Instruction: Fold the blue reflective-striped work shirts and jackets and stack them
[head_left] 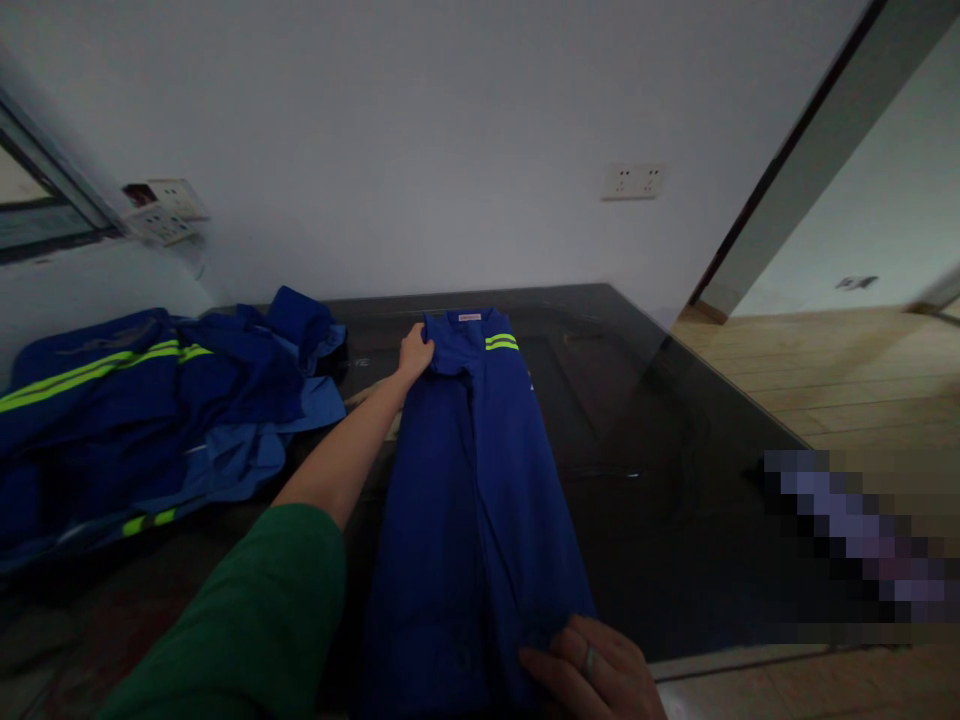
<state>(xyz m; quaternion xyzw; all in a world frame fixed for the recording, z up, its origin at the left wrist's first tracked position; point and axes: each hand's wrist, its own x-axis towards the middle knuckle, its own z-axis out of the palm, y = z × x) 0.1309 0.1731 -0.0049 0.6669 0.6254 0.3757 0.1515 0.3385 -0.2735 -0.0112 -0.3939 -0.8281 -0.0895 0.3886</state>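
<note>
A pair of blue work trousers (517,480) lies lengthwise on the dark table, its waistband at the far end and its legs running towards me. Two yellow-green stripes cross the right side below the waist, and a small pale label shows at the waistband. With fingers closed on the cloth, my left hand (416,350) grips the left corner of the waist. My right hand (596,668), with a ring on one finger, pinches the right leg's outer edge near the bottom of the view. The trouser hems are not clearly visible.
Crumpled blue garments (150,400) with yellow-green stripes are heaped at left on the dark glossy table (660,470). A wall (420,180) with sockets (634,182) stands behind. Wooden flooring (780,375) lies right, beside a pixelated patch over the table's right edge.
</note>
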